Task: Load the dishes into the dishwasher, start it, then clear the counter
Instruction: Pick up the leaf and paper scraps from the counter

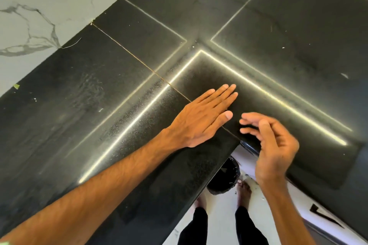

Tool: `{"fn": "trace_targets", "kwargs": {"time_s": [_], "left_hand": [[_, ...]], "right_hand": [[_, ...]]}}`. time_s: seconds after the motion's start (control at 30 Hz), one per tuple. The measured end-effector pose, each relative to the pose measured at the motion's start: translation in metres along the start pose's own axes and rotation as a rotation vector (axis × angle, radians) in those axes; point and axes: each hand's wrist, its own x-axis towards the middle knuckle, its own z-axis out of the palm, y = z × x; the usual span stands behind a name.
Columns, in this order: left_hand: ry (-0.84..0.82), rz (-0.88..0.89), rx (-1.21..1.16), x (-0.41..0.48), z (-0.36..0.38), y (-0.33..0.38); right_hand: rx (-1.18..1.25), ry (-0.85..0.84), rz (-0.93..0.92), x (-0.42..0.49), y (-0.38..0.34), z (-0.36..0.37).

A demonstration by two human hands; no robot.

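Note:
A black speckled stone counter (103, 109) fills the view, forming an inner corner with bright light strips reflected on it. My left hand (201, 117) lies flat on the counter near the corner, fingers straight and together. My right hand (270, 145) hovers just beside it above the counter's front edge, fingers loosely curved and blurred, holding nothing. No dishes or dishwasher are in view.
A white marble wall (39, 6) rises behind the counter at the left. Small crumbs and specks dot the counter. Below the corner edge stands a black bin (225, 179) on the pale floor, next to my bare feet (244, 191).

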Motion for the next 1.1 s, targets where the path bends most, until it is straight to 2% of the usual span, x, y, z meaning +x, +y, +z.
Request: {"fn": "trace_targets", "kwargs": {"time_s": [0.1, 0.23, 0.33, 0.4, 0.5, 0.63, 0.9, 1.1], "left_hand": [[-0.019, 0.024, -0.040, -0.007, 0.002, 0.008], [-0.007, 0.039, -0.098, -0.009, 0.003, 0.015], [-0.011, 0.035, -0.126, -0.009, 0.005, 0.015], [-0.001, 0.026, -0.129, -0.009, 0.006, 0.016], [0.027, -0.003, -0.151, -0.010, 0.011, 0.024], [0.055, -0.029, -0.183, -0.015, 0.021, 0.039], [0.088, -0.094, -0.206, -0.028, 0.031, 0.067], [0.100, -0.090, -0.246, -0.029, 0.032, 0.065]], "right_hand": [[0.098, 0.097, 0.047, -0.045, 0.010, -0.013], [0.365, 0.349, 0.340, -0.103, 0.045, -0.017], [0.807, 0.470, 0.613, -0.112, 0.064, -0.007], [1.060, 0.517, 0.669, -0.102, 0.076, 0.003], [1.275, 0.624, 0.699, -0.083, 0.086, 0.019], [1.395, 0.631, 0.660, -0.080, 0.084, 0.024], [1.389, 0.465, 0.673, -0.104, 0.072, 0.033], [1.457, 0.464, 0.601, -0.074, 0.070, 0.034]]}}
